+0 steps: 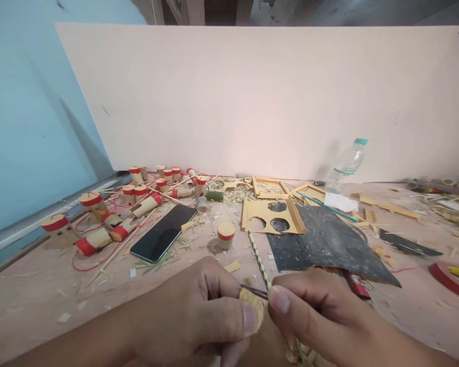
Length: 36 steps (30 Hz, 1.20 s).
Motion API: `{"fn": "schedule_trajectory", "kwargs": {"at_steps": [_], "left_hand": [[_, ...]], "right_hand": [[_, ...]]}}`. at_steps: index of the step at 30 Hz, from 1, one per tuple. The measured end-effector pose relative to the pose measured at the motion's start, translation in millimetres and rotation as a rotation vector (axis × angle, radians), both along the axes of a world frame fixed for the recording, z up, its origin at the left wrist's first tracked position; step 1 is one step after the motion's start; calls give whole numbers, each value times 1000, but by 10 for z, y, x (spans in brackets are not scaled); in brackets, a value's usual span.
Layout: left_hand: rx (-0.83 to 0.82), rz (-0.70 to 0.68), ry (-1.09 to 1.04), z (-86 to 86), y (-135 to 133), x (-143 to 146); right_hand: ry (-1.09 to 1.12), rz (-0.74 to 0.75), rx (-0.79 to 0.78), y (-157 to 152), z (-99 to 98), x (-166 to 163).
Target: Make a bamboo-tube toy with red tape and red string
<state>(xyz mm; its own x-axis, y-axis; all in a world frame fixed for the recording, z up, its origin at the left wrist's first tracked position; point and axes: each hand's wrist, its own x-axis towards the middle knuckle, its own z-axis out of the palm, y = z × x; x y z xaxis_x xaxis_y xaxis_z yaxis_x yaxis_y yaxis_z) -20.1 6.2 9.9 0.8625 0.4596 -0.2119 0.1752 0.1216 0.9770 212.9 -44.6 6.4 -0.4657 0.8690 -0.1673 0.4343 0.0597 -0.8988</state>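
My left hand (218, 311) is closed, its thumb and finger pinching a small tan disc (255, 305) with curved lines drawn on it. Closed too, my right hand (321, 311) grips a striped yellow-green and black pencil (258, 257) that points away from me. A thin dark metal piece (255, 291) runs from the right thumb across to the disc's upper edge; its kind is unclear. Just beyond the hands stands a small bamboo cylinder (226, 235) with a red band and tan top. Farther off lies a tan card frame (273, 216) with round holes.
At left are a phone (162, 234) and several red-banded cylinders (94, 204) tangled in red string. A black sheet (329, 244), a plastic bottle (346, 165) and red tape (453, 280) sit at right. Shavings litter the table (30, 300); a white panel (252, 102) rises behind.
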Motion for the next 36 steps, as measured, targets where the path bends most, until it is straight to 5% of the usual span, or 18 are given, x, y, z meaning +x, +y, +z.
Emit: {"fn": "schedule_trajectory", "kwargs": {"at_steps": [9,14,25,36], "left_hand": [[92,128,-18,-5,-92,54],[123,108,-27,1,-88,69],[197,204,9,-26,-110,76],[300,467,0,-114,-93,70]], "right_hand": [[265,-144,23,37,-87,28],[360,-133,-92,81,-61,12],[331,-138,-126,95,-4,-20],[360,-134,-121,129,-60,-32]]}}
